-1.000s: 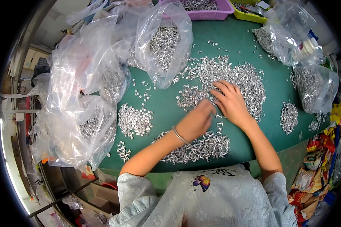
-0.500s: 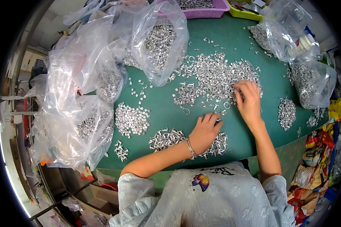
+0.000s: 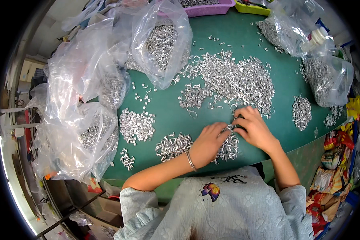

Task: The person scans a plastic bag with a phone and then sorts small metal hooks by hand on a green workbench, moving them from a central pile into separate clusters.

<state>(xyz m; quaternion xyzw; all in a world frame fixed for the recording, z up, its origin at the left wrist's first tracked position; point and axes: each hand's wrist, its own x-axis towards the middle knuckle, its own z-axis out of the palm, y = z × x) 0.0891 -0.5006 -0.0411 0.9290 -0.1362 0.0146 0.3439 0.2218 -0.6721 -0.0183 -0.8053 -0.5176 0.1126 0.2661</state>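
My left hand (image 3: 207,143), with a bangle at its wrist, is closed low over the near pile of curved silver metal pieces (image 3: 174,147). My right hand (image 3: 255,129) has its fingers and thumb bent inward, close to the left fingertips. Between the fingertips of both hands shows a small silver metal piece (image 3: 229,127); its exact shape is too small to make out. Just beyond the hands spreads a large mixed heap of silver rings and curved bits (image 3: 238,80). Part of the near pile is hidden beneath my left hand.
On the green table (image 3: 180,122) lie a pile of small round pieces (image 3: 137,126) and a smaller right-hand pile (image 3: 301,113). Clear plastic bags of metal parts (image 3: 162,48) line the left and back; another bag (image 3: 328,82) stands right. Purple (image 3: 210,11) and yellow-green trays (image 3: 252,9) sit behind.
My right hand has come back from the large heap toward me and met my left hand. My left hand has shifted slightly left and nearer. The whole view has tilted a little.
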